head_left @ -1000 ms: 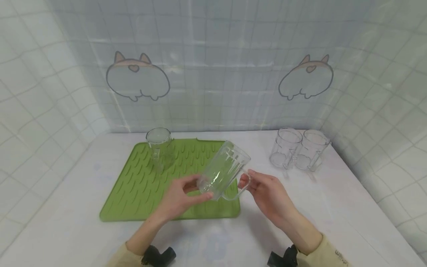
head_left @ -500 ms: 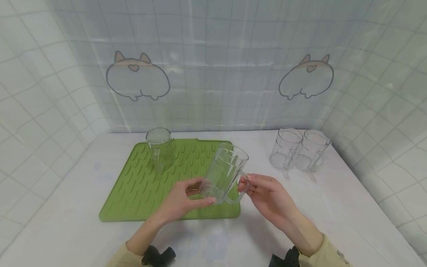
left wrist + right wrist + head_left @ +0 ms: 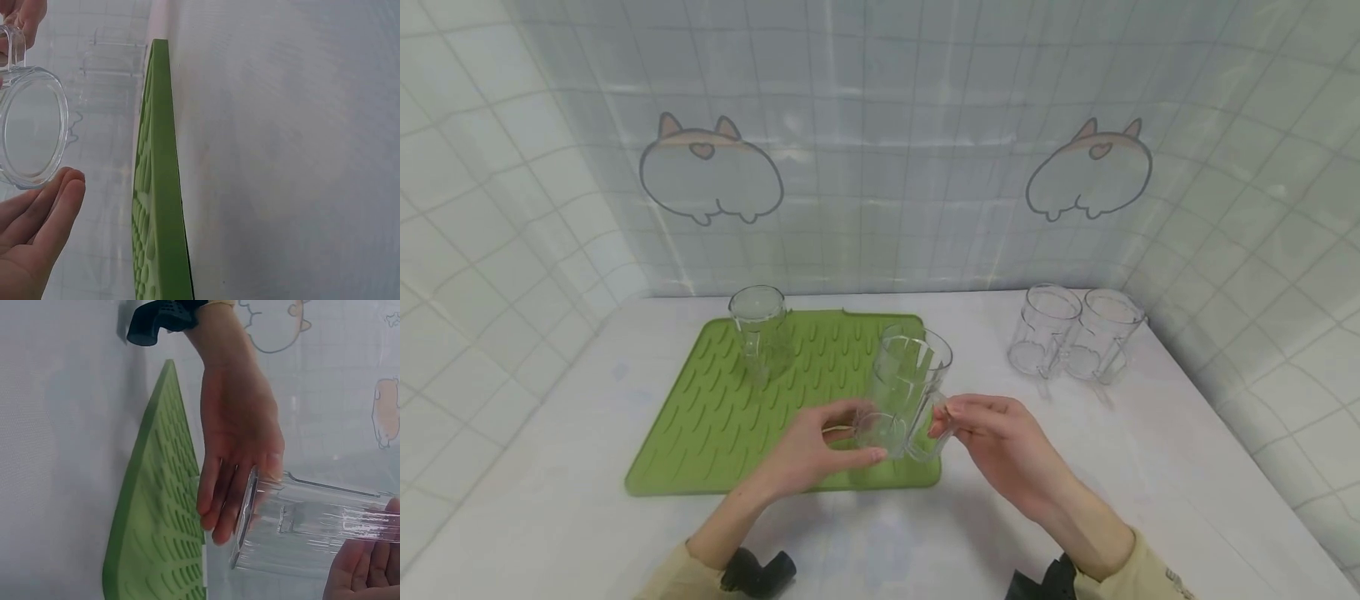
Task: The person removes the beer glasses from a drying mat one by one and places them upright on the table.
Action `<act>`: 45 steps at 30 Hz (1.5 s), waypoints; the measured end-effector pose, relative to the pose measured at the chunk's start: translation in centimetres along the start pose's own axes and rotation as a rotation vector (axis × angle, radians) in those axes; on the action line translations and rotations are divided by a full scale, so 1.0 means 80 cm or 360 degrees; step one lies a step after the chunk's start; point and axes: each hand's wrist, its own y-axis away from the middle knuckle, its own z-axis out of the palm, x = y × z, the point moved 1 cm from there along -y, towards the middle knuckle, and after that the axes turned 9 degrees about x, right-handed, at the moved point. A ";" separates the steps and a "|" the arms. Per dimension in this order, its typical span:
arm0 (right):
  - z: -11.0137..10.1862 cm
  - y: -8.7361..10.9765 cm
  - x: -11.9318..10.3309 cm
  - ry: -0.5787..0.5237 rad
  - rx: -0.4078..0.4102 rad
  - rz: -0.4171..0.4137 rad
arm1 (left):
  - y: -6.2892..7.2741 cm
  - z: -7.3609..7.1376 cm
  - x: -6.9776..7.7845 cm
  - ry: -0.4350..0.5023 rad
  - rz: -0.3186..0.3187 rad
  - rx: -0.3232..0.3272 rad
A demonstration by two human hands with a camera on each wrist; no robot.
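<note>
A clear glass mug (image 3: 904,375) is held above the front right of a green ridged mat (image 3: 700,425), its mouth up and leaning slightly right. My left hand (image 3: 808,446) holds it near the base, thumb in front and fingers on the far side. With thumb and fingertips my right hand (image 3: 1000,433) pinches the mug's handle. The left wrist view shows the round mug base (image 3: 34,125) above the left fingers (image 3: 59,212). In the right wrist view the mug (image 3: 306,525) spans between the left hand (image 3: 240,444) and the right hand (image 3: 369,569).
Another glass mug (image 3: 760,333) stands upright on the mat's back left. Two more mugs (image 3: 1043,329) (image 3: 1101,333) stand side by side on the white table (image 3: 1150,467) at the back right. A tiled-pattern wall (image 3: 895,208) rises behind the table.
Between my hands the mug has turned from a strong rightward tilt to nearly upright, its mouth swinging left. Its handle has come down and left slightly with my right fingers.
</note>
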 end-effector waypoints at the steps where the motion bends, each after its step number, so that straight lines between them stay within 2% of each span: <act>1: 0.001 0.000 0.000 0.0021 0.0010 -0.0002 | 0.000 0.000 0.000 -0.0004 -0.0004 -0.0007; 8: 0.002 0.003 0.001 0.0144 0.0060 -0.0008 | 0.000 -0.001 -0.002 -0.0007 -0.0034 0.0006; 13: 0.001 0.003 0.000 0.0201 0.0101 -0.0042 | 0.000 -0.013 -0.007 0.0018 -0.0026 0.0106; 17: 0.000 0.003 0.000 0.0246 0.0115 -0.0052 | 0.002 -0.030 -0.013 -0.0023 -0.0004 0.0237; 21: 0.000 0.003 -0.001 0.0296 0.0137 -0.0056 | 0.009 -0.051 -0.020 -0.0081 0.0002 0.0360; 26: -0.001 0.004 0.000 0.0332 0.0174 -0.0031 | 0.023 -0.078 -0.029 -0.0168 0.0001 0.0457; 34: -0.007 0.009 0.002 0.0374 0.0237 -0.0061 | 0.048 -0.132 -0.045 -0.0420 -0.0051 0.0638; 39: -0.013 0.013 0.001 0.0405 0.0264 -0.0073 | 0.062 -0.174 -0.062 -0.0517 -0.0120 0.0777; 45: -0.020 0.016 0.003 0.0447 0.0246 -0.0123 | 0.075 -0.214 -0.089 -0.0650 -0.0290 0.0924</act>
